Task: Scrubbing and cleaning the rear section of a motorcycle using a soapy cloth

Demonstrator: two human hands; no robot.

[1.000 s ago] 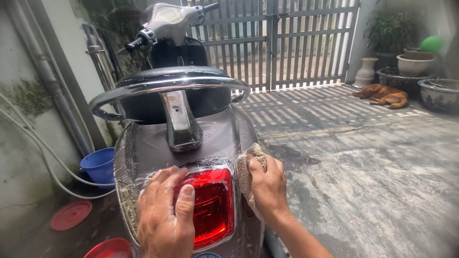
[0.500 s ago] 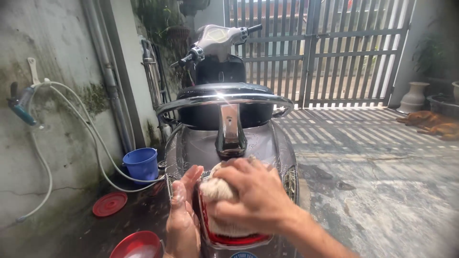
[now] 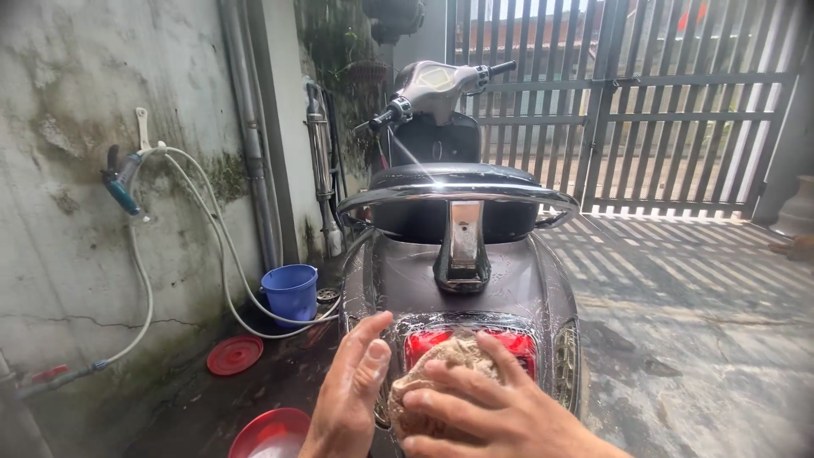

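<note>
Pressing a soapy beige cloth (image 3: 441,373) flat against the red tail light (image 3: 471,343) at the rear of a wet grey scooter (image 3: 462,271), seen from directly behind and above. Right hand (image 3: 496,416) entering from about 5 o'clock, palm down on the cloth, fingers (image 3: 458,382) spread narrow and pointing toward 10 o'clock, holding the bunched cloth under them; wrist low at the bottom edge. Cloth sitting on the left half of the tail light, its long side running roughly 3 to 9 o'clock across the lens, with the uncovered red strip lying at 1 to 2 o'clock from the fingertips. Left hand (image 3: 352,394) rising from 6 o'clock, empty, fingers straight and close together, pointing to 12 o'clock, its edge resting against the scooter's rear body just beside the cloth at its 9 o'clock side. Right hand the nearer of the two to the light, lying on top of the cloth.

Chrome grab rail (image 3: 458,199) curving above at 12 o'clock. Blue bucket (image 3: 292,293) on the wet floor at 10 o'clock, white hose (image 3: 225,263) looping down from the wall tap beside it, red basin (image 3: 271,434) at 8 o'clock, near the left wrist.
</note>
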